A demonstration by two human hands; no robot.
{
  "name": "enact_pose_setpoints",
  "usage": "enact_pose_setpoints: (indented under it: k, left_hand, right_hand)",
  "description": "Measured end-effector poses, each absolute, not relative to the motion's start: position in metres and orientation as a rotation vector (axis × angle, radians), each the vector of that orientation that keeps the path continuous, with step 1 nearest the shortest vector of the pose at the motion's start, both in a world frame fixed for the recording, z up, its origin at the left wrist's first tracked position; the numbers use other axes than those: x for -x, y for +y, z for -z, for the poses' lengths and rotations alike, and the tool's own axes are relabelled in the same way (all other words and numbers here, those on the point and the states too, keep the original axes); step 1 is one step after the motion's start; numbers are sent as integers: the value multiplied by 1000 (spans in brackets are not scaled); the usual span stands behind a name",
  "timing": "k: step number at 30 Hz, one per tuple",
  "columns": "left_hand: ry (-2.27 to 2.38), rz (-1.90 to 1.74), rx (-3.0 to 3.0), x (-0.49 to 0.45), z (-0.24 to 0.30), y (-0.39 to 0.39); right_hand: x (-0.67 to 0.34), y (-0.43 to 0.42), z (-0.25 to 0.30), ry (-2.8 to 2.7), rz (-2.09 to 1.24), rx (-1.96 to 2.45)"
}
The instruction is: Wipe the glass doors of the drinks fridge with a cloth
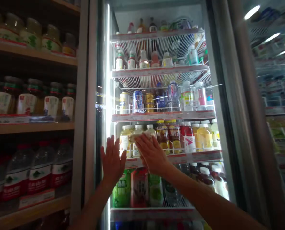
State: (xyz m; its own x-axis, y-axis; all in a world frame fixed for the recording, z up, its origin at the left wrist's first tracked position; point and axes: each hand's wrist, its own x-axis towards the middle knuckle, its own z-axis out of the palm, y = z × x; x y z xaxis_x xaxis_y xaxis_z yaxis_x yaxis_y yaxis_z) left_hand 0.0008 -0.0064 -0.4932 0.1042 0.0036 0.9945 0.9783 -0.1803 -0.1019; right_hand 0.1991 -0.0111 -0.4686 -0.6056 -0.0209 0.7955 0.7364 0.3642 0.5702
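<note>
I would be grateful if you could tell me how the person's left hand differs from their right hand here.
The left hand is empty, while the right hand holds a pale cloth. The left hand's fingers spread upward; the right hand's slant left over the cloth. The left hand sits nearer the door's left edge. Both are bare and raised at the glass door.

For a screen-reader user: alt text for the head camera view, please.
Two bare hands on the glass door of a lit drinks fridge: the right hand holds a pale cloth against the glass, the left hand lies flat beside it. Bottled drinks fill the shelves behind; jars stand on wooden shelves to the left.
</note>
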Motion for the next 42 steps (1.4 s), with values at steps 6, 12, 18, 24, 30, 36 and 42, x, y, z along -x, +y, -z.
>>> enact_pose_setpoints:
  k: [6, 12, 18, 24, 30, 36, 42]
  left_hand:
    - [-1063, 1225, 1413, 20, 490, -2]
    - [-1030, 1222, 1412, 18, 493, -2]
    - [-1063, 1209, 1407, 55, 488, -9]
    - [-1128, 1190, 1358, 84, 468, -18]
    - [-1047, 1215, 1360, 63, 424, -12]
    - [-1033, 1314, 1368, 26, 359, -9]
    - [-1130, 1374, 1419, -8, 325, -1]
  right_hand:
    - [-251, -1, 419, -1426, 1170, 908]
    - [-207, 2, 405, -1519, 1153, 836]
    - [-144, -4, 440, -1913, 1228, 578]
    - [-95, 2, 413, -1992, 1232, 418]
    - [-126, 5, 325, -1792, 1178, 693]
    - [-279, 13, 284, -1290, 1104, 921]
    - [-281, 9, 296, -1296, 1178, 965]
